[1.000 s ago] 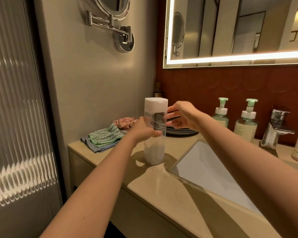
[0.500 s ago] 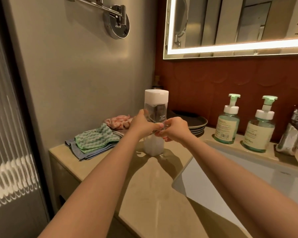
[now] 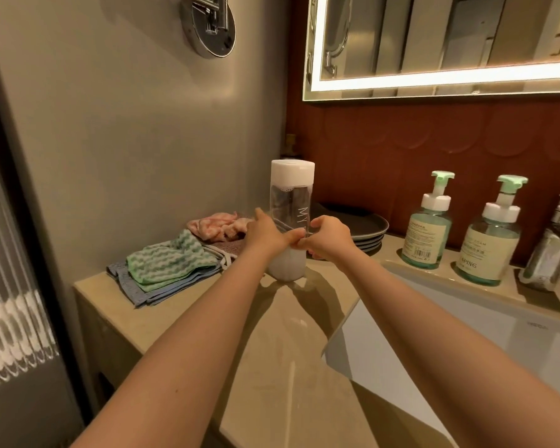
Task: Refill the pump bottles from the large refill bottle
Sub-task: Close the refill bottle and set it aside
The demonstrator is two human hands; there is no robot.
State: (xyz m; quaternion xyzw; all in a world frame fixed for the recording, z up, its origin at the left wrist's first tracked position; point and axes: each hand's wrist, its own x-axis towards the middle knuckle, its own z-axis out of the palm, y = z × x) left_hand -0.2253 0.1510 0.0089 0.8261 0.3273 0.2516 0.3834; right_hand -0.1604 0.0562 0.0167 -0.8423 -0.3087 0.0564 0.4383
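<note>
A tall clear refill bottle [image 3: 291,202] with a white cap stands upright on the beige counter [image 3: 272,334], white liquid filling its lower part. My left hand [image 3: 265,236] grips its middle from the left. My right hand [image 3: 328,239] grips it from the right, and the fingertips of both hands meet at the front. Two pump bottles with green heads stand on the ledge behind the sink: the nearer one [image 3: 429,232] and another [image 3: 488,247] to its right. Both show greenish liquid.
Folded cloths [image 3: 168,265] lie left of the bottle, with a pink cloth [image 3: 219,226] behind. Stacked dark plates [image 3: 364,229] sit behind my right hand. A white sink [image 3: 434,321] fills the right; a chrome tap [image 3: 553,244] is at far right. A lit mirror [image 3: 440,43] hangs above.
My right hand came down from beside the bottle's upper part and closed on its middle next to my left hand. The view shifted left and closer.
</note>
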